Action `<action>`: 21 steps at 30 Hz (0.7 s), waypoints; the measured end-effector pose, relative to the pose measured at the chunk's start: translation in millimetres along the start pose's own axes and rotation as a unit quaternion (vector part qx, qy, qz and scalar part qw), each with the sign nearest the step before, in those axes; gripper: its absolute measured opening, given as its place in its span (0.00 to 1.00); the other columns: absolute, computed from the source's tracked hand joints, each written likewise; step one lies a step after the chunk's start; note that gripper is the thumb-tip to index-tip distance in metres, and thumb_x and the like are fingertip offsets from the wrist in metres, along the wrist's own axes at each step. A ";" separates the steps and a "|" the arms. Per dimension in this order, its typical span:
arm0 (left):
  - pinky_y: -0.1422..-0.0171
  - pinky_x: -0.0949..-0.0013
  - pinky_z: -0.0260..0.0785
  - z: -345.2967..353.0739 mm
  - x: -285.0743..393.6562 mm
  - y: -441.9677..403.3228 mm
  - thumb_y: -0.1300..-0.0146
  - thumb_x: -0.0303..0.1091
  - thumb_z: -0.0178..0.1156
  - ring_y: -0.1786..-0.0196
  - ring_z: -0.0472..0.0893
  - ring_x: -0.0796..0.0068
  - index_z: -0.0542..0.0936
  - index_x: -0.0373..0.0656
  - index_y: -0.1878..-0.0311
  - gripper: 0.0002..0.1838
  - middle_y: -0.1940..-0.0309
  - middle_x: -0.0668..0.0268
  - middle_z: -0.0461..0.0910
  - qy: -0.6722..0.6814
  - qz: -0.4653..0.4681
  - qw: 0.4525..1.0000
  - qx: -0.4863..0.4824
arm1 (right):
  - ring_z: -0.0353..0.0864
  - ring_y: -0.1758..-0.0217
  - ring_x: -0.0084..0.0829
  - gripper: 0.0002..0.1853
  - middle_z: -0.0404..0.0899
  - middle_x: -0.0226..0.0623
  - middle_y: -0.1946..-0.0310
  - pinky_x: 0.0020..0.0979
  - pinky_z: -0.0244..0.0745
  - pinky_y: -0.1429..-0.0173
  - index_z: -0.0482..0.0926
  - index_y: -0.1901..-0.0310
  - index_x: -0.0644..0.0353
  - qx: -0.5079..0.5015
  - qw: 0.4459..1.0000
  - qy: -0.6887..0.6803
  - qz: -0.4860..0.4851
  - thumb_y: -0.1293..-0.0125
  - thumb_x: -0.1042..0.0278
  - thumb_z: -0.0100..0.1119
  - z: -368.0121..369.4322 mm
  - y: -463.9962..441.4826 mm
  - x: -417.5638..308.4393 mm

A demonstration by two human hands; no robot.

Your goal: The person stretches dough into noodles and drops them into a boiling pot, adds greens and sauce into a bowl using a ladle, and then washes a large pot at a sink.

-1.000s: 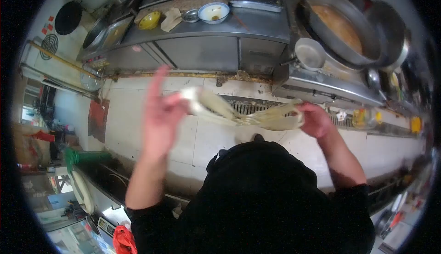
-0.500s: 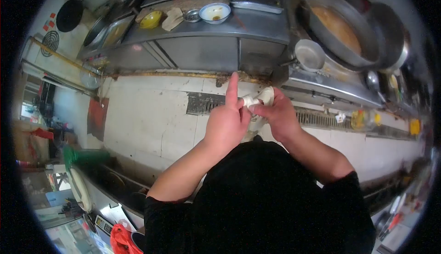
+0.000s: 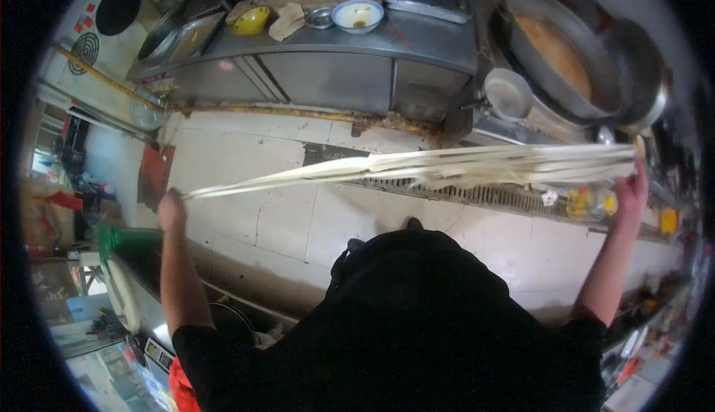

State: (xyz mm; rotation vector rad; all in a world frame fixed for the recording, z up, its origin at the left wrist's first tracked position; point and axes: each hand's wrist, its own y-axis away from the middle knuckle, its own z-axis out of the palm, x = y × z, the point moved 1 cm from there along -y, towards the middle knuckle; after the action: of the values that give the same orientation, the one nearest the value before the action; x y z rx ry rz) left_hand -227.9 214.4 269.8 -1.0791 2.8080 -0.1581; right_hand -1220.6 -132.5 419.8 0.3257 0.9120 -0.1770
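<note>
Long pale strands of noodle dough (image 3: pixel 417 165) stretch through the air between my two widely spread hands, blurred by motion on the right. At the far left, my left hand (image 3: pixel 171 211) is closed round the narrow, gathered end of the dough. My right hand (image 3: pixel 633 182) grips the other end at the far right, where the strands fan out into a wider bundle. The dough hangs above the tiled floor, in front of my body, and partly covers the floor drain (image 3: pixel 477 191).
Ahead runs a steel counter (image 3: pixel 320 80) with a yellow bowl (image 3: pixel 251 21), a blue-rimmed bowl (image 3: pixel 358 17) and a small metal bowl (image 3: pixel 319 18). At right stand a large pot of brownish liquid (image 3: pixel 555 54) and a saucepan (image 3: pixel 509 94). A green bin (image 3: pixel 126 241) is at left.
My hands were close together at the centre, holding bunched dough, with my left index finger extended. Now they are far apart, and the dough is drawn out long between them.
</note>
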 end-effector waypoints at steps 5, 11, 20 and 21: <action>0.56 0.49 0.69 -36.2 -98.9 -9.2 0.38 0.42 0.46 0.60 0.77 0.44 0.77 0.41 0.58 0.16 0.63 0.47 0.77 -0.051 -0.070 0.996 -0.007 | 0.77 0.50 0.33 0.14 0.79 0.37 0.55 0.37 0.72 0.44 0.76 0.53 0.60 0.088 0.996 0.026 0.012 0.38 0.64 0.57 -103.7 -88.6 -69.2; 0.55 0.51 0.69 -78.7 -103.0 -45.6 0.40 0.39 0.46 0.60 0.77 0.42 0.78 0.37 0.64 0.16 0.65 0.48 0.79 -0.070 -0.035 0.997 0.019 | 0.79 0.57 0.30 0.13 0.80 0.34 0.61 0.34 0.74 0.48 0.76 0.56 0.59 0.080 0.994 0.060 0.035 0.40 0.65 0.60 -93.9 -80.9 -81.2; 0.64 0.67 0.70 -207.7 82.8 -33.8 0.42 0.31 0.50 0.74 0.75 0.71 0.76 0.37 0.65 0.09 0.76 0.62 0.76 0.574 -0.119 0.807 -0.074 | 0.77 0.53 0.30 0.23 0.77 0.35 0.54 0.30 0.71 0.46 0.68 0.45 0.62 -0.164 0.947 0.276 0.016 0.42 0.70 0.60 117.4 107.9 -5.6; 0.63 0.68 0.70 -211.9 92.1 -36.0 0.43 0.31 0.51 0.74 0.75 0.72 0.75 0.37 0.64 0.08 0.76 0.63 0.75 0.668 -0.051 0.734 -0.113 | 0.77 0.53 0.30 0.23 0.77 0.35 0.54 0.30 0.71 0.46 0.68 0.45 0.62 -0.161 0.947 0.277 0.015 0.42 0.70 0.60 139.9 125.5 1.1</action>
State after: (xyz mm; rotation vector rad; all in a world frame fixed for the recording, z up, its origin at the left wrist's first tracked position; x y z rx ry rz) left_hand -305.3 136.9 476.4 -1.6004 4.0538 -0.9986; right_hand -1079.7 -64.0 523.6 0.0807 1.4693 0.1018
